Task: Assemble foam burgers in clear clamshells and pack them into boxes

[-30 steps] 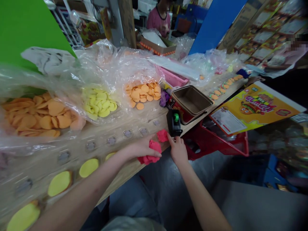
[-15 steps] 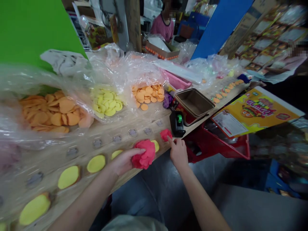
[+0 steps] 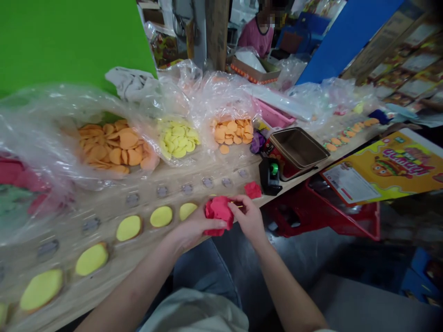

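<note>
Wooden bench (image 3: 145, 203), left hand (image 3: 195, 226) gripping red dough (image 3: 218, 214), right hand (image 3: 249, 219) pinching it

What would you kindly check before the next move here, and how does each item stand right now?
Left hand and right hand both on the red dough lump: ok.
Small red piece joined to the lump: not ok, it lies apart on the board.
Yellow discs seated in the wooden board's hollows: ok.
Black tape dispenser apart from the hands: ok.
Thin yellow sliver by the right hand's fingers: cannot tell what it is.
</note>
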Demonstrator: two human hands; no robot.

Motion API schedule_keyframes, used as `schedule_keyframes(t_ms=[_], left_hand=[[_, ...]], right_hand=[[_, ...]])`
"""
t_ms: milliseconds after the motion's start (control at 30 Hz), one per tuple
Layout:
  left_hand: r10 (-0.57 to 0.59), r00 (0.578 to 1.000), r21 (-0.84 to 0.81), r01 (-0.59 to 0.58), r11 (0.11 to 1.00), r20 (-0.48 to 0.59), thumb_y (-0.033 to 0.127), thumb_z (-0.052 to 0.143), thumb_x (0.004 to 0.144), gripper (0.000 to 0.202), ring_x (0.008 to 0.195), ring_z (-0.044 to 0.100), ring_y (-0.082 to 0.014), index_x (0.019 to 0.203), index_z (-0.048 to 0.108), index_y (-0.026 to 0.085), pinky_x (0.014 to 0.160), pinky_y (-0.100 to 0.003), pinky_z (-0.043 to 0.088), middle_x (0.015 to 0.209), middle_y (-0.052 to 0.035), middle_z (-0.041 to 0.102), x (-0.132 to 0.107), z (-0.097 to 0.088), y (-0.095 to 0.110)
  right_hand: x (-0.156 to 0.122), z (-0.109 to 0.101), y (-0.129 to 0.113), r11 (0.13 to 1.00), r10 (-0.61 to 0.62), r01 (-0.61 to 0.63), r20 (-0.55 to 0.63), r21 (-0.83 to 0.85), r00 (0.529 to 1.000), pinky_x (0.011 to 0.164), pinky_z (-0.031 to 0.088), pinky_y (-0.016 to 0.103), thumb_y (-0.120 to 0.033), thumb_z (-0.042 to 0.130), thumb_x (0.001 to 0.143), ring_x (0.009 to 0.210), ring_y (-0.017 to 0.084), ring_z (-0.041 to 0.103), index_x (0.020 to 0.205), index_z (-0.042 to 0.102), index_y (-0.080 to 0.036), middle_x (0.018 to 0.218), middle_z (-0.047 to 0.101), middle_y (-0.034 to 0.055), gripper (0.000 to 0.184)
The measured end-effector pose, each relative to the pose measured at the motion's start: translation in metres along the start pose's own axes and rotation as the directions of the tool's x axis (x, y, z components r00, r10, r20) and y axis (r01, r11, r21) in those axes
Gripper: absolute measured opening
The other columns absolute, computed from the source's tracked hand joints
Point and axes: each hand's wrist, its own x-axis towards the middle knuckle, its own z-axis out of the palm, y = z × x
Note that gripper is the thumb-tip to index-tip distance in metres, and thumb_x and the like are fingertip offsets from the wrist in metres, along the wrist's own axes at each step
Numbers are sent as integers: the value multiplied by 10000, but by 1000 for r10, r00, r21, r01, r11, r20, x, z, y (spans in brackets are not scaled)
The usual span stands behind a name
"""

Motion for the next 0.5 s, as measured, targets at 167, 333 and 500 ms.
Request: schedule_keyframes(t_ms=[167,333,500], left_hand=[[-8,1000,96,8,995,-1,108,752,536,647,834,599,-181,1137,525,187,693,-272,492,990,-69,619,-10,-4,1],[-81,993,33,84,996,-87,131,714,592,484,813,611,-185,1052,564,142,686,-278,488,962,-90,632,-10,-17,-6],[-147,981,-7,147,989,-128,177,719,618,440,804,613,-183,1036,584,156,679,-278,476,940,-71,647,-21,-25,-11]], right_hand=[[-2,2,-4,998,7,9,239,-64,971,735,486,303,-394,603,749,843,175,589,1012,603,-184,937,625,50,337],[-10,-1,-11,921,-305,299,17,-249,952,801,452,317,-322,603,751,901,184,562,773,612,-193,916,607,49,130],[8,-27,1,966,-181,118,-272,-231,945,640,460,280,-341,516,810,673,146,566,937,553,-193,795,610,17,198]])
